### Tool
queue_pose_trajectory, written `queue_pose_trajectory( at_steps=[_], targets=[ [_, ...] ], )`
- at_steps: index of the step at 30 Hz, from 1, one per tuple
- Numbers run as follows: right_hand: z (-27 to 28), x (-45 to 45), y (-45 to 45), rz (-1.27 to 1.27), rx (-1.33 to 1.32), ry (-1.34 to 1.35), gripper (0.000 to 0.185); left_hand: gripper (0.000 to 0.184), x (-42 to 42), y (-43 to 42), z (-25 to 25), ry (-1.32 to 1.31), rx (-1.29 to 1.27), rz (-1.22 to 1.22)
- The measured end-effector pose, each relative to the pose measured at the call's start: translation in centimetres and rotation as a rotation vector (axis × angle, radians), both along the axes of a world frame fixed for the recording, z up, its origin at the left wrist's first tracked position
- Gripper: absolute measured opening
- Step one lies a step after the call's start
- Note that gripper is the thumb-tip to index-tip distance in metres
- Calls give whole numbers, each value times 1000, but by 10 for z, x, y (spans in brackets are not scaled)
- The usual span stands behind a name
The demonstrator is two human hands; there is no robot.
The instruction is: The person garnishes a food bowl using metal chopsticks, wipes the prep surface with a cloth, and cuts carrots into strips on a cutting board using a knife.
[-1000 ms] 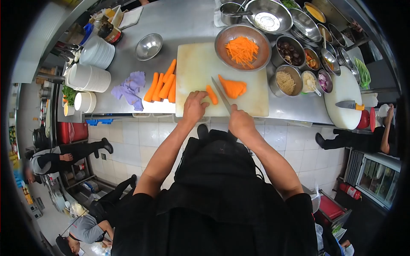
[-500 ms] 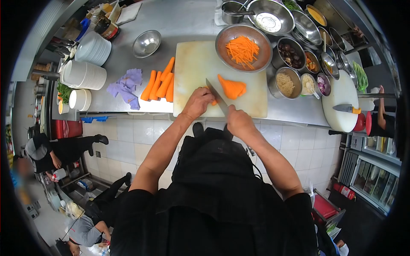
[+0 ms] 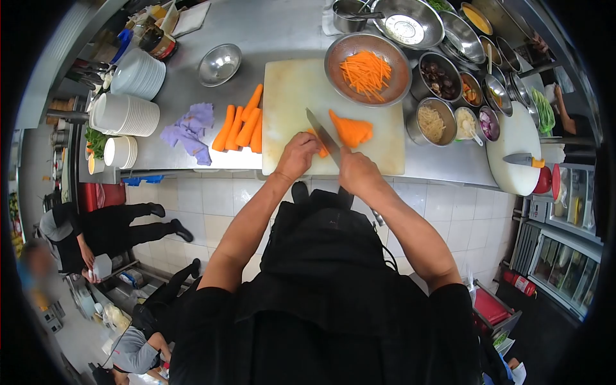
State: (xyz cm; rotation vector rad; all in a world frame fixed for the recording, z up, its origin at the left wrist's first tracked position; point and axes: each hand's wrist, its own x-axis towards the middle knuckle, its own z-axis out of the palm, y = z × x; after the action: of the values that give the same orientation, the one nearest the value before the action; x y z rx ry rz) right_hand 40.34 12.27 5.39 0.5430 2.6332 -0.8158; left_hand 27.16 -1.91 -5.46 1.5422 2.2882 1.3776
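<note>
My right hand (image 3: 360, 171) is closed round the handle of a kitchen knife (image 3: 324, 131), its blade pointing up and left over the white cutting board (image 3: 289, 83). Against the blade's left side, my left hand (image 3: 299, 156) presses a piece of carrot (image 3: 320, 146) to the board with bent fingers. A fanned stack of carrot slices (image 3: 351, 130) lies right of the blade. At the board's upper right, a metal bowl (image 3: 332, 67) holds carrot strips (image 3: 366, 74). Several peeled carrots (image 3: 237, 128) lie beside the board's left edge.
Left of the carrots lies a purple cloth (image 3: 190, 128), with a small metal bowl (image 3: 219, 65) above it. White bowls (image 3: 131, 114) are stacked farther left. Ingredient pots (image 3: 432, 122) crowd the right side. Another knife (image 3: 521, 160) rests on a round white board (image 3: 507, 138). Co-workers are at the lower left.
My right hand and the knife have shifted slightly up and left, the tip reaching farther across the board. My left hand stays on the carrot piece. A co-worker at left has moved.
</note>
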Motion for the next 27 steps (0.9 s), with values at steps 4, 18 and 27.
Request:
queue_pose_trajectory(
  at_steps=[4,18,27],
  targets=[
    [21,5,-3,32,-21,-61,29,17,-1,0,-3,12,24,3],
    [14,8,-8,6,-6,-31,28,13,1,-3,0,62,-27,16],
    [-16,2,-22,-63,0,12,26,10,2,-6,-6,78,-6,34]
  ],
)
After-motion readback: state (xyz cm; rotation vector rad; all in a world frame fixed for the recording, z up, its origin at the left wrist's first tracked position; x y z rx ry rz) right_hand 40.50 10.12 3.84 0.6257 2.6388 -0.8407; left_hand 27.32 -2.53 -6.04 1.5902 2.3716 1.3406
